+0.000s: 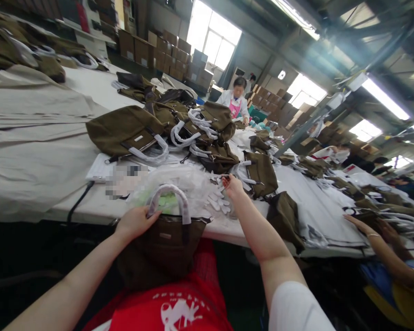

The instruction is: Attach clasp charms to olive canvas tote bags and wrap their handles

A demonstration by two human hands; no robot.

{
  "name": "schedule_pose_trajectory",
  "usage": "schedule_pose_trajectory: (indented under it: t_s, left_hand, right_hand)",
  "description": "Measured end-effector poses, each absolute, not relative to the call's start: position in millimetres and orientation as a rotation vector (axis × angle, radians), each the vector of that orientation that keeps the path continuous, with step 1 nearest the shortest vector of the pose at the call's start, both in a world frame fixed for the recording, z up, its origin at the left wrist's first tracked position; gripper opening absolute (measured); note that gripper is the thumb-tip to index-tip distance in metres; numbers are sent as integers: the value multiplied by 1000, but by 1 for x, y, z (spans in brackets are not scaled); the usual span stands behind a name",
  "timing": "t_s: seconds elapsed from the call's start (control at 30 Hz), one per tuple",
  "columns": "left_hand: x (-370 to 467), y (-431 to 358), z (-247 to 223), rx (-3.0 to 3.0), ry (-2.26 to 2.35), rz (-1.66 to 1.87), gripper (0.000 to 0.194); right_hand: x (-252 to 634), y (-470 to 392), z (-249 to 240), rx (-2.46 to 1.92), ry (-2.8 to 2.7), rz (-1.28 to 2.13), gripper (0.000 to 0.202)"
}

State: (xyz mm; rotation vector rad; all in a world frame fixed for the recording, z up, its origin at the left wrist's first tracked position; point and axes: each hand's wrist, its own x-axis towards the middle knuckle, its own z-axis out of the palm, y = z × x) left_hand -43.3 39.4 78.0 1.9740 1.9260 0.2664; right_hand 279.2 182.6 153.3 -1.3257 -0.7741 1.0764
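A dark brown handbag [165, 250] rests on my lap against the table's front edge, its handle [169, 189] wrapped in white and standing up. My left hand [136, 224] is closed on the bag's upper left rim, the thumb by the foot of the handle. Over the table, my right hand [233, 186] has its fingers pinched together at a small dark item [224, 176], too small to name. Just below it lies a cluster of white tag-like pieces [218, 200]. Clear plastic [189, 181] spreads behind the handle, with something pale green under it.
Brown handbags [124, 128] with wrapped handles are heaped across the table [296, 202]. A white power strip [98, 169] with a black cord lies at left. One co-worker [236, 101] stands at the far side; another's arm [376, 239] reaches in from the right.
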Motion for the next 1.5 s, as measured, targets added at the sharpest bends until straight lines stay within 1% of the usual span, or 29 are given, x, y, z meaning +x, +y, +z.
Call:
schedule_pose_trajectory:
  t_s: [0.07, 0.1, 0.17, 0.23, 0.3, 0.37, 0.43, 0.53, 0.6, 0.67, 0.73, 0.83, 0.93, 1.07, 1.3, 1.5]
  left_hand:
    - [-40, 33, 81, 1973, 1984, 348, 52]
    - [-36, 27, 84, 2000, 2028, 457, 51]
    - [-28, 11, 92, 2105, 2082, 811, 56]
    - [-18, -8, 104, 2219, 2005, 1198, 60]
    - [-9, -27, 118, 2316, 1793, 1364, 54]
    - [1, -41, 131, 2349, 1545, 1313, 44]
    - [10, -49, 142, 2279, 1342, 1175, 38]
    - [22, -50, 143, 2020, 1114, 978, 36]
    - [29, -48, 136, 1772, 951, 828, 35]
    - [33, -47, 126, 1485, 809, 724, 36]
    - [36, -48, 118, 1251, 733, 699, 36]
    - [37, -49, 116, 1100, 735, 688, 32]
    - [37, -49, 121, 1066, 776, 643, 28]
    - [38, -47, 126, 1055, 823, 665, 29]
    - [37, -43, 118, 1032, 902, 694, 33]
    - [38, -44, 116, 1109, 938, 722, 28]
  right_hand:
    - [292, 171, 161, -1311, -704, 916, 11]
    - [298, 164, 166, -1300, -678, 842, 10]
    - [307, 144, 176, -1240, -665, 738, 10]
    - [308, 114, 182, -1145, -685, 718, 14]
    - [300, 77, 184, -1056, -733, 792, 22]
    - [285, 37, 182, -1011, -803, 957, 27]
    - [266, 2, 177, -993, -896, 1190, 29]
    - [239, -33, 163, -985, -987, 1521, 28]
    - [226, -44, 151, -994, -970, 1609, 29]
    - [220, -48, 139, -1022, -919, 1608, 30]
    - [220, -47, 131, -1059, -876, 1576, 30]
    - [225, -46, 126, -1094, -846, 1518, 28]
    - [230, -45, 124, -1080, -817, 1478, 27]
    - [232, -44, 122, -1055, -800, 1454, 24]
    - [233, -40, 117, -1077, -797, 1450, 25]
    - [231, -38, 114, -1128, -884, 1453, 25]
